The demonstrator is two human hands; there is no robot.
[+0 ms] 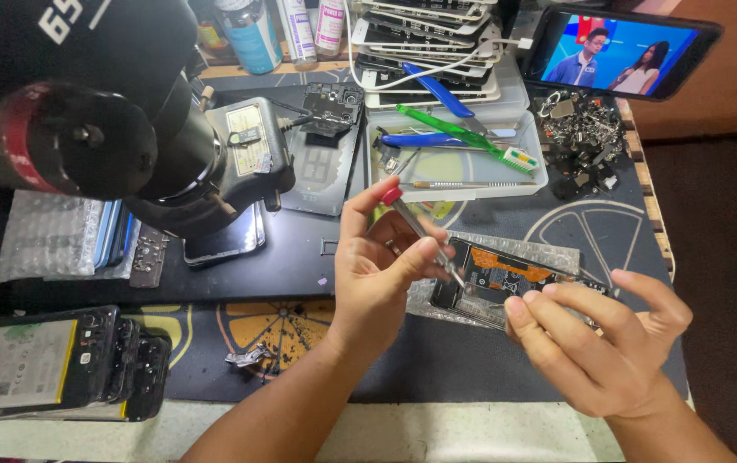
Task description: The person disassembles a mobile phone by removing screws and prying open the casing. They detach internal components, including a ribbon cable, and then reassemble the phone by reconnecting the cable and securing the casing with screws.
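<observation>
My left hand (381, 266) grips a thin screwdriver (420, 230) with a red cap, its tip down on an opened phone (505, 274). The phone lies face down with its back off, showing an orange and black board. My right hand (600, 339) pinches the phone's near right edge with thumb and fingers and steadies it. The phone rests on a sheet of bubble wrap (557, 253) on the dark work mat (317, 257).
A black microscope (128, 129) stands at the left. A white tray (540, 171) holds a green tool, blue-handled pliers and a brush. Behind it are stacked phone screens (428, 51), bottles, a pile of metal scrap (583, 137) and a propped phone playing video (621, 51). Opened phones (51, 364) lie front left.
</observation>
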